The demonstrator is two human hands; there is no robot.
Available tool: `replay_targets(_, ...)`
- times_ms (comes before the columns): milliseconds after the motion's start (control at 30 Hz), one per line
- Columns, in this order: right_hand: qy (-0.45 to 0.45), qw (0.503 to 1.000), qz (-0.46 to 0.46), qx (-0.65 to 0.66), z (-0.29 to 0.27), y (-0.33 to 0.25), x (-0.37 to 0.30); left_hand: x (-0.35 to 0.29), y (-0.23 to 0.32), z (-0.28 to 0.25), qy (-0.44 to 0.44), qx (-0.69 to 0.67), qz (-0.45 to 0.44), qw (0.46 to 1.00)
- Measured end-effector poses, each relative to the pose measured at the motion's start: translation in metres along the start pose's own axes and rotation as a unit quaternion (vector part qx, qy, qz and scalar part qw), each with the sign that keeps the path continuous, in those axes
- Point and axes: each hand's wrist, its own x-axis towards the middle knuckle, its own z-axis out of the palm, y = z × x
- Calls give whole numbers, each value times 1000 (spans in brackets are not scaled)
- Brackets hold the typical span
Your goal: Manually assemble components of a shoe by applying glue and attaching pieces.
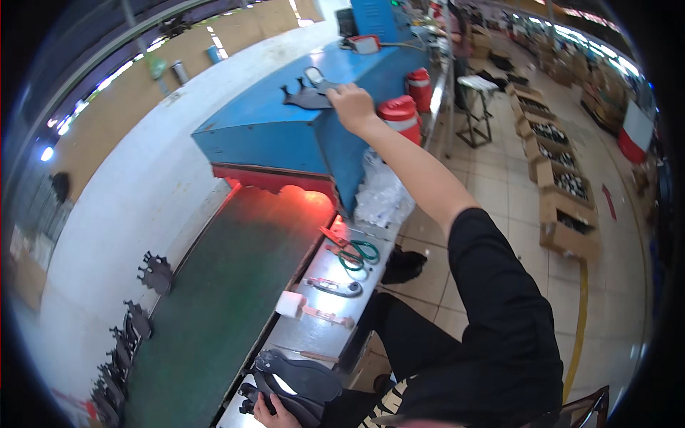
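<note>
My right arm reaches far forward. My right hand (351, 107) is closed on the near end of a dark grey flat piece with small prongs (307, 98), on top of the blue machine (260, 139). A pale-rimmed loop (314, 74) shows just beyond it. At the lower edge, my left hand (278, 416) is closed on a black pronged piece (250, 396), partly cut off by the picture edge. Black sole-shaped pieces (307, 376) lie beside that hand on the metal ledge (285, 335).
A green conveyor belt (214, 285) runs into the machine's red-glowing opening. Green-handled scissors (359, 255), a utility knife (334, 287) and a white block (290, 304) lie on the ledge. Several dark pronged pieces (155, 272) line the belt's left side. Cartons (567, 221) stand on the floor at right.
</note>
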Motion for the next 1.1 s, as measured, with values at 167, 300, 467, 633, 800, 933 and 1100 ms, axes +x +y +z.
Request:
replay_targets(167, -26, 999, 19, 42, -3, 10, 19, 2, 15, 2, 7, 0, -18, 1000)
replay_targets(300, -92, 939, 259, 206, -12, 8, 38, 1, 9, 2, 1, 12, -7, 1000)
replay_targets(467, -100, 559, 573, 591, -1, 1, 58, 0, 8, -1, -1, 21, 4, 1000)
replay_targets(633, -78, 543, 614, 567, 12, 4, 54, 0, -1, 2, 7, 27, 13, 1000)
replay_targets(800, -228, 742, 517, 361, 3, 14, 62, -1, -26, 13, 20, -13, -2, 1000)
replay_targets(933, -195, 824, 496, 193, -12, 13, 38, -3, -29, 15, 10, 1, -1, 1000)
replay_targets(1100, 55, 912, 304, 272, -40, -11, -43, -5, -28, 15, 7, -9, 5, 1000)
